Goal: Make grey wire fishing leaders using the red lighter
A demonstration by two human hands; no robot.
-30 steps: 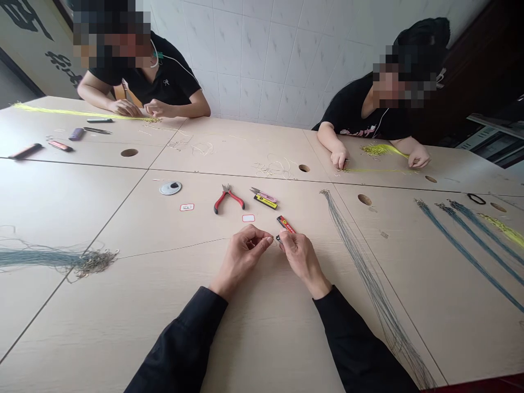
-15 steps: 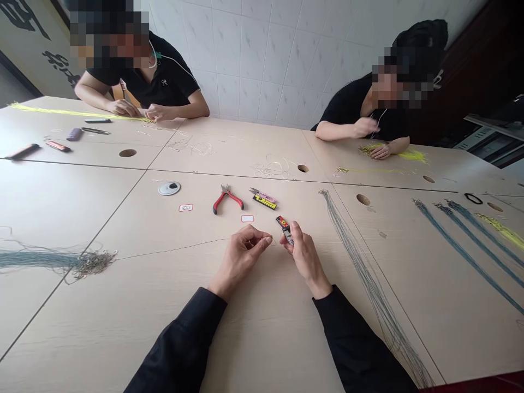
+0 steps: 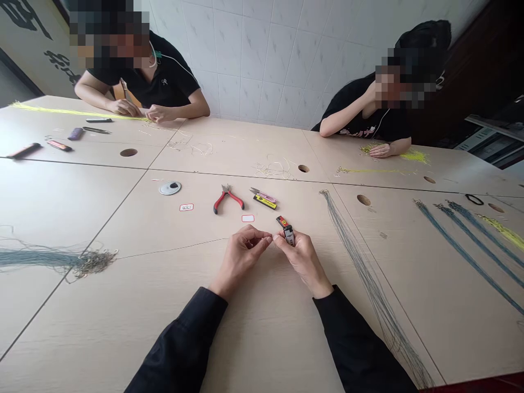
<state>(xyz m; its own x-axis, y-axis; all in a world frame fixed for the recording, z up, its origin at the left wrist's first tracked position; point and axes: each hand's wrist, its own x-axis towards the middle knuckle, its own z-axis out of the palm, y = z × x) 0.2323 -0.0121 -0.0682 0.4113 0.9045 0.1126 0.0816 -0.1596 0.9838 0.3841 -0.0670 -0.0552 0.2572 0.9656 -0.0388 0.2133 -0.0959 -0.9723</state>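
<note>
My left hand (image 3: 241, 254) pinches a thin cord (image 3: 176, 249) that runs left to a pile of metal clasps (image 3: 95, 264) on blue-grey cords. In my right hand (image 3: 302, 256) is a small black lighter (image 3: 289, 236) with a red and yellow top. Its thumb and fingertip meet my left fingertips, where the end of the cord is too small to make out. Beyond my hands lie red-handled pliers (image 3: 228, 199), small snips (image 3: 264, 195) with a yellow and black case, and a red-edged label (image 3: 248, 218).
Long grey cords (image 3: 356, 256) lie right of my hands, with blue bundles (image 3: 466, 248) farther right. A metal disc (image 3: 170, 188) is at the back left. Two people sit across the table, handling yellow cords (image 3: 82, 112).
My right thumb has come down off the lighter's top to my left fingertips, and the lighter stands more upright. The person at the right has raised a hand to the face.
</note>
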